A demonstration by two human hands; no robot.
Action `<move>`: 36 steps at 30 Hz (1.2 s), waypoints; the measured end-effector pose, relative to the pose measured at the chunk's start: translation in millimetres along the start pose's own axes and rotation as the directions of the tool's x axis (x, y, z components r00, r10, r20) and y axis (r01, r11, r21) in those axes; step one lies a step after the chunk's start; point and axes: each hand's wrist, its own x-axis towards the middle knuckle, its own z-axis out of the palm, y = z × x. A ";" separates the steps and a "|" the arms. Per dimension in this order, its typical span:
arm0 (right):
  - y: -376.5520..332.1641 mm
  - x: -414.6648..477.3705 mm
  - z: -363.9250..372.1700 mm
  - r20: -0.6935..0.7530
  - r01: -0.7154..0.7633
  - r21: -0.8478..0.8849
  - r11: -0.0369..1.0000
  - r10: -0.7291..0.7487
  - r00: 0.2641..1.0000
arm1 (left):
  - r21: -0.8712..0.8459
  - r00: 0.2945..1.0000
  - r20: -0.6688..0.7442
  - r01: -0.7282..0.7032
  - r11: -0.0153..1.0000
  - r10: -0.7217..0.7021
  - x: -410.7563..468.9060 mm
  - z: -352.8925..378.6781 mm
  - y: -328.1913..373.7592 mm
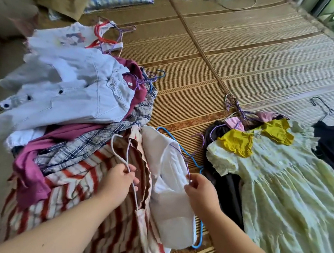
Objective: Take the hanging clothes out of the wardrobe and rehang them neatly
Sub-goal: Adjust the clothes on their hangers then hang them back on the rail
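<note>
Mid-sort at 6 o'clock: L hand [118, 181] pinches white hanger [126, 163], R hand [201, 191] pinches purple hanger [188, 170] in white top [170, 168]; next prob. needs squaring top on it.

The left hand [118, 180] and right hand [201, 192] are bare, and so are both forearms. A small dark mole [43, 245] marks the left forearm [59, 224], well behind the left hand.

No legible text anywhere; print on white shirt [73, 36] too blurred.
</note>
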 end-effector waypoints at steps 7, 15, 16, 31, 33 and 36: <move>6.0 9.2 0.8 -0.050 -0.030 -0.016 0.999 0.030 0.998 | 0.032 0.996 -0.083 0.020 0.999 -0.017 -8.0 -17.1 -2.2; -27.9 -30.2 15.9 0.143 0.298 -0.031 0.954 -0.291 0.946 | -0.097 0.998 0.049 0.037 0.995 -0.032 -27.5 -0.9 2.4; -35.1 -38.4 22.4 0.184 0.353 -0.019 0.936 -0.343 0.921 | -0.090 0.994 0.106 0.046 0.995 -0.037 -29.3 4.5 1.9; 5.2 -19.0 11.8 0.244 0.167 -0.093 0.982 -0.141 0.960 | -0.019 0.998 -0.009 0.060 0.998 -0.060 -17.8 17.3 -2.5; 25.3 -2.0 7.8 0.211 -0.010 -0.136 0.991 0.038 0.977 | -0.057 0.997 -0.001 0.078 0.995 -0.079 -17.9 20.3 -3.0; 43.7 16.9 4.0 0.227 -0.146 -0.235 0.961 0.201 0.953 | -0.107 0.995 0.014 0.101 0.989 -0.100 -19.0 25.9 -4.8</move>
